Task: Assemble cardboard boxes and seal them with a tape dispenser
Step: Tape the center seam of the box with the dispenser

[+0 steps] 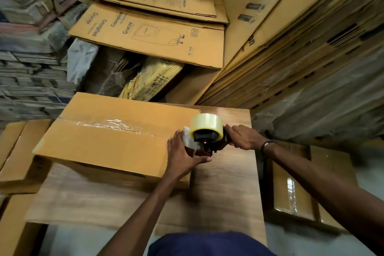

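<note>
One closed cardboard box point(108, 137) on a wooden table point(226, 193), long axis running left to right, top seam covered by one strip of clear tape point(112, 125) along that same axis. At the box's right end, one tape dispenser point(207, 139), dark-bodied, carrying one roll of clear tape point(206, 123) with its hub facing the viewer; a loose white tail of tape hanging at the dispenser's left, over the box's edge. Left hand point(182, 156) against the box's right end just below and left of the dispenser, fingers spread and fairly straight along the cardboard, thumb stretched out under the dispenser's body. Right hand point(243, 137) on the dispenser's right side, fingers curled round the handle, which stayed hidden beneath them; a dark band point(267, 145) on that wrist. Beyond the table, several flattened printed cartons point(149, 35) stacked flat, and more leaning at the right, too many and too blurred to count. One taped box point(295, 189) on the floor at the right.
</note>
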Demonstrator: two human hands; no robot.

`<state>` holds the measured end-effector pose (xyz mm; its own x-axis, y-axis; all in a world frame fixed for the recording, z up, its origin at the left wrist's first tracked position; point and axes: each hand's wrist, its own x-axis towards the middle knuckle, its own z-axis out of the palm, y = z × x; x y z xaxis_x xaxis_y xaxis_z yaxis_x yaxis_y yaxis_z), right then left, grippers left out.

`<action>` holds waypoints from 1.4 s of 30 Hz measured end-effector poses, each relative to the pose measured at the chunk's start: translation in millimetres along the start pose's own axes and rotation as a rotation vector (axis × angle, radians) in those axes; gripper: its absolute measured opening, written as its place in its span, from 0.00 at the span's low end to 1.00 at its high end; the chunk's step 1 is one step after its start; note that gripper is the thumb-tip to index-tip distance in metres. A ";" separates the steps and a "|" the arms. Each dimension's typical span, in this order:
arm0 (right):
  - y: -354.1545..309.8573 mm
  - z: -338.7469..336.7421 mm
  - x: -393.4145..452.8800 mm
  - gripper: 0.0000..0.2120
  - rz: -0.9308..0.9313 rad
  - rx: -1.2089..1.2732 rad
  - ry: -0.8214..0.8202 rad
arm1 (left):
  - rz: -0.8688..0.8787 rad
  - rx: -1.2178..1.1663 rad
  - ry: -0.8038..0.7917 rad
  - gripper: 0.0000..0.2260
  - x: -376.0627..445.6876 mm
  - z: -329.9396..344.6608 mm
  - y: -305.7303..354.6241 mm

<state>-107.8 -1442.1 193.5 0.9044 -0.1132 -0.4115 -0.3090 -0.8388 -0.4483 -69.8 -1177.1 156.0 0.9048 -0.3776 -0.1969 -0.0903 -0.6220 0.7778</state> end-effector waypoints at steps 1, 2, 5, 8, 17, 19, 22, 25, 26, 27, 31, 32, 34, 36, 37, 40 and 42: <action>-0.9 3.3 0.7 0.41 0.009 -0.060 0.063 | 0.013 0.015 0.032 0.65 0.3 3.5 0.7; -1.3 5.6 0.8 0.40 0.017 -0.113 0.099 | 0.027 0.024 0.067 0.63 0.1 6.6 0.9; -1.9 11.3 2.8 0.39 0.007 -0.200 0.168 | 0.053 -0.007 0.139 0.58 2.0 12.3 -0.1; -8.0 12.7 1.9 0.37 0.006 -0.219 0.198 | 0.052 -0.040 0.152 0.57 3.4 14.8 -1.6; -10.7 21.5 2.1 0.33 0.040 -0.266 0.246 | 0.050 -0.007 0.193 0.53 -3.9 14.6 9.8; -10.5 22.1 2.1 0.34 0.037 -0.262 0.245 | 0.068 0.014 0.201 0.53 -2.4 15.8 8.0; -8.7 20.5 2.4 0.35 0.051 -0.244 0.234 | 0.069 0.022 0.204 0.52 2.4 19.8 1.4; -5.7 17.7 2.9 0.37 0.043 -0.177 0.208 | 0.081 0.022 0.201 0.53 5.0 24.0 -5.4; -3.7 18.5 2.9 0.38 0.043 -0.143 0.200 | 0.086 0.022 0.199 0.53 5.5 24.8 -6.7; -1.3 20.3 2.5 0.38 0.049 -0.113 0.197 | 0.093 0.028 0.194 0.52 6.3 25.3 -7.1; 10.4 31.5 -1.2 0.40 0.101 -0.061 0.199 | 0.140 0.100 0.155 0.49 8.8 27.3 -9.1; 11.8 33.7 -2.4 0.41 0.107 -0.062 0.205 | 0.148 0.109 0.150 0.48 8.6 27.1 -9.7; 12.5 35.9 -2.9 0.43 0.105 -0.072 0.214 | 0.157 0.108 0.157 0.48 8.3 26.8 -10.5; 9.0 35.8 -1.7 0.41 0.105 -0.091 0.222 | 0.158 0.113 0.174 0.49 7.2 27.0 -10.0; 6.9 35.1 -0.5 0.39 0.104 -0.099 0.223 | 0.154 0.122 0.182 0.49 7.1 27.0 -8.8; 4.0 34.1 3.5 0.37 0.101 -0.116 0.218 | 0.146 0.144 0.184 0.49 8.4 27.6 -8.7; 3.8 35.3 4.3 0.36 0.108 -0.118 0.216 | 0.143 0.155 0.179 0.48 9.1 28.8 -9.9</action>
<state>-115.5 -1427.0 162.0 0.9137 -0.3062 -0.2673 -0.3823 -0.8706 -0.3097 -72.6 -1194.2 129.3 0.9362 -0.3505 0.0276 -0.2726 -0.6741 0.6865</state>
